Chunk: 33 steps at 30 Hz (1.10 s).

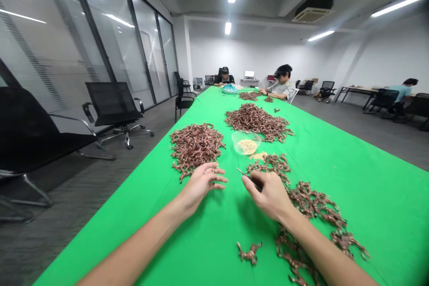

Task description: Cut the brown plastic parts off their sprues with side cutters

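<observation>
My left hand (203, 182) hovers over the green cloth at the near edge of a heap of small brown horse-like figures (196, 146). Its fingers are apart, and I see nothing held in them. My right hand (270, 192) is closed around a thin pointed tool (256, 183) with a dark handle; its metal tip points up and left. Ahead of the hands stands a clear plastic bowl (246, 143) with pale yellow bits in it. One single horse figure (249, 253) lies near me, and more figures (313, 201) spread beside and under my right forearm.
A larger heap of brown figures (258, 120) lies behind the bowl, with spilled yellow bits (258, 156) beside it. Farther along the green table (362, 178), two people sit near smaller piles and a blue bag (229, 89). Office chairs (112, 105) line the left side.
</observation>
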Motion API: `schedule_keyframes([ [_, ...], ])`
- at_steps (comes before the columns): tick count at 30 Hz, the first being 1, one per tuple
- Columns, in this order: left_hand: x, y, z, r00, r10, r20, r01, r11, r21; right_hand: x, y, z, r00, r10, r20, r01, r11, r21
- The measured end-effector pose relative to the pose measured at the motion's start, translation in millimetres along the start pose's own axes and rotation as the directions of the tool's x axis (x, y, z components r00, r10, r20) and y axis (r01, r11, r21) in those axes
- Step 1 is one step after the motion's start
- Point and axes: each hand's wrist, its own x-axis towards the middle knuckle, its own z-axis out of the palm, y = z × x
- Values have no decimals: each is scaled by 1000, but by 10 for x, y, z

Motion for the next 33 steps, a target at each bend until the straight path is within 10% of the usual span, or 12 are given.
schedule_keyframes([
  [10, -77, -57, 97, 962, 131, 240, -151, 986, 66, -23, 15, -2, 995, -85, 50, 84, 996, 23],
  [33, -210, -56, 177, 954, 218, 205, -255, 950, 180, -102, -120, 5, 981, -130, 146, 104, 980, 170],
])
